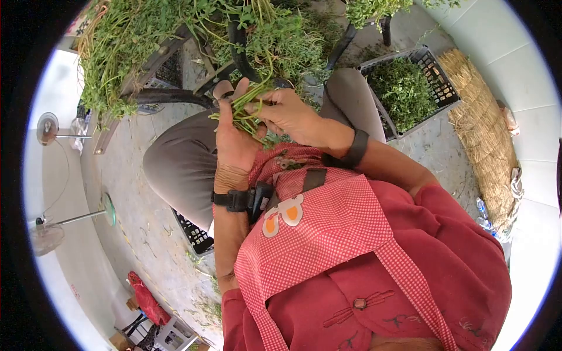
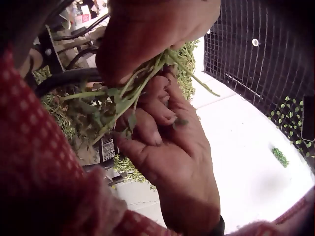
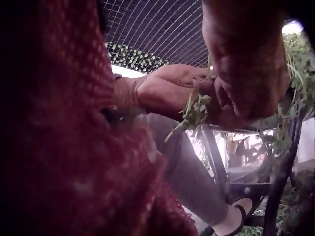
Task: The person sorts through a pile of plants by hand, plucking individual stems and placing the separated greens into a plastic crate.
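A small bunch of green leafy stems [image 1: 250,105] is held between both hands above the lap. My left hand [image 1: 237,137] grips the bunch from the left side, its fingertips showing past the stems. From the right, my right hand [image 1: 295,117] pinches stems between thumb and fingers, close against the left hand. In the left wrist view, stems [image 2: 142,88] run between the two hands, and the right hand's fingers [image 2: 152,110] curl in toward them. A leafy end [image 3: 197,110] hangs below the hands in the right wrist view.
A large heap of greens [image 1: 134,52] lies on a dark-framed stand ahead. At right, a black crate [image 1: 448,90] holds more greens beside a straw roll [image 1: 480,134]. Another black crate [image 1: 196,234] sits by the left leg. A red bag [image 1: 147,298] lies at lower left.
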Motion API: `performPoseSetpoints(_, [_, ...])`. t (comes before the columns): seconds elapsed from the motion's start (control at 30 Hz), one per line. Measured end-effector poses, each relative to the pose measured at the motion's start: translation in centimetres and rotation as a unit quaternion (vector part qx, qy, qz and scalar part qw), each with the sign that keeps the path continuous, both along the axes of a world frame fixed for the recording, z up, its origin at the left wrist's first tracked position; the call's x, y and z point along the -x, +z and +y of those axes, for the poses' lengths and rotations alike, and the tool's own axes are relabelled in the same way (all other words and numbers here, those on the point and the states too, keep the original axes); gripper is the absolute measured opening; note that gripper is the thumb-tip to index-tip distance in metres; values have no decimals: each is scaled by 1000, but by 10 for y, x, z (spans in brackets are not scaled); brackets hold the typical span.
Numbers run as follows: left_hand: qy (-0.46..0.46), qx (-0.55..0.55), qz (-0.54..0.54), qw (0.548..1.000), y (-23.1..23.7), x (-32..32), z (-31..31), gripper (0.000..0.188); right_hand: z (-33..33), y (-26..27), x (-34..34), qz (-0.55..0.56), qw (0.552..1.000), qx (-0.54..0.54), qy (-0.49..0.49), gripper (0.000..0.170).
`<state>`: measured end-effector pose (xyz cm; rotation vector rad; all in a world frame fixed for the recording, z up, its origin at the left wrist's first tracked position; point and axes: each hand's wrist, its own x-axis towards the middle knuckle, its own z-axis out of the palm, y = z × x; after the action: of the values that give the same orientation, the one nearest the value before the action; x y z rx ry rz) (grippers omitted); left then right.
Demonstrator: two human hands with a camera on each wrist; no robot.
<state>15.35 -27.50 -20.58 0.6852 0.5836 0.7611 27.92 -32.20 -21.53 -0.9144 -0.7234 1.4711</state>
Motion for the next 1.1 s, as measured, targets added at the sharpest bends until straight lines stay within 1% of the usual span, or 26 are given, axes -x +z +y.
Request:
performPoseSetpoints(0.03, [-13,-16,8,1000,1,0,-2,44,1,0,1,0,1000,1,-1,25])
performPoseSetpoints(0.07, [-14,-15,8,1000,-1,-1,-1,44,2,-1,2,-34,999,0,-18,24])
performPoseSetpoints(0.1, [5,-15,26,1000,-4,-1,-1,43,3,-1,2,-69,997,-2,-35,23])
performPoseSetpoints(0.13, [25,-16,43,999,-7,0,0,43,7,-11,-1,-69,997,-1,-35,23])
performPoseSetpoints(0.17, [25,-16,43,999,-9,3,3,43,14,-28,-7,-213,970,-111,-23,21])
performPoseSetpoints(0.2, [21,-19,51,998,-12,7,6,44,17,-37,-11,-350,911,-217,-11,22])
performPoseSetpoints(0.23, [17,-22,58,998,-13,10,9,45,12,-23,-14,-350,911,-217,-11,22])
performPoseSetpoints(0.3, [25,-15,38,999,-16,12,10,46,-3,5,-28,-431,871,-204,116,23])
performPoseSetpoints(0.37, [30,-8,18,999,-15,13,11,47,-8,7,-56,-483,857,-179,19,24])
performPoseSetpoints(0.4, [33,25,-15,999,-13,14,11,46,-7,-4,-83,-562,801,-193,-81,25])
performPoseSetpoints(0.43, [37,57,-49,997,-11,15,12,46,-8,-15,-112,-630,728,-204,-179,27])
performPoseSetpoints(0.47, [36,57,-50,996,-12,17,13,46,-17,4,-137,-634,736,4,-237,29])
performPoseSetpoints(0.5, [25,64,-65,996,-13,18,14,46,-25,4,-172,-671,672,26,-311,33])
performPoseSetpoints(0.53, [13,69,-81,994,-14,19,15,46,-35,-9,-216,-696,632,23,-340,43])
performPoseSetpoints(0.57, [12,69,-83,994,-13,19,16,46,-46,-9,-238,-731,570,75,-367,55])
performPoseSetpoints(0.6, [7,61,-88,994,-13,20,16,46,-52,-6,-244,-732,568,76,-367,55])
performPoseSetpoints(0.67, [-1,52,-92,994,-13,19,18,45,-60,-1,-255,-835,341,56,-429,67])
performPoseSetpoints(0.7, [4,45,-93,995,-16,19,19,45,-54,11,-244,-752,474,-89,-449,57])
performPoseSetpoints(0.73, [9,39,-90,995,-17,20,19,44,-46,18,-220,-648,640,-105,-399,48])
performPoseSetpoints(0.77, [6,38,-88,995,-15,19,17,44,-37,25,-190,-516,779,-121,-335,40])
performPoseSetpoints(0.8, [12,28,-64,997,-12,16,15,44,-31,30,-156,-402,871,-139,-244,33])
performPoseSetpoints(0.83, [19,17,-41,999,-8,14,13,44,-27,35,-122,-276,937,-155,-145,27])
performPoseSetpoints(0.9, [9,-9,-21,1000,-4,12,9,44,-17,46,-71,-462,862,-179,-104,24])
performPoseSetpoints(1.0, [-3,-28,-12,1000,-3,13,5,40,-3,33,-36,-500,849,-141,-98,20])
performPoseSetpoints(1.07, [38,-72,43,996,-5,11,1,28,2,16,-31,-553,807,-166,-123,20])
performPoseSetpoints(1.1, [40,-72,40,996,-6,11,1,28,5,15,-26,-386,890,-203,-135,18])
